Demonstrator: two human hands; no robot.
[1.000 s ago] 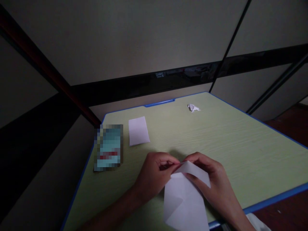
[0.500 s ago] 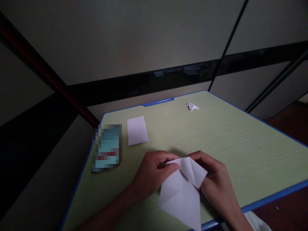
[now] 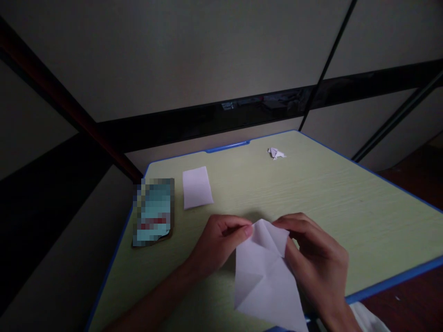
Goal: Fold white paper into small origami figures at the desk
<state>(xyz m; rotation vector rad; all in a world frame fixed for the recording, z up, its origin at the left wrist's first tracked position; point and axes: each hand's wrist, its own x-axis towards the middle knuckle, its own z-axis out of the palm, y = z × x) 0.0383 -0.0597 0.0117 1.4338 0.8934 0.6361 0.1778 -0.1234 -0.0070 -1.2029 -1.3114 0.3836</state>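
Note:
A creased sheet of white paper (image 3: 266,281) is held up over the near edge of the table, its top end drawn into a folded point. My left hand (image 3: 221,242) pinches the upper left of the sheet between thumb and fingers. On the other side my right hand (image 3: 316,253) grips the folded flap at the upper right, the fingers bent and the thumb partly behind the paper. Crease lines run across the lower part of the sheet.
The pale green table (image 3: 346,198) has a blue rim. A blurred-out phone-like object (image 3: 154,212) lies at the left, beside a folded white paper rectangle (image 3: 198,187). A small folded paper figure (image 3: 276,153) sits near the back. Cabinet panels (image 3: 207,60) stand behind.
The paper has turned slightly, its lower end swinging right. The flap at upper right now lies closer to the sheet, and my right hand has shifted a little to the right.

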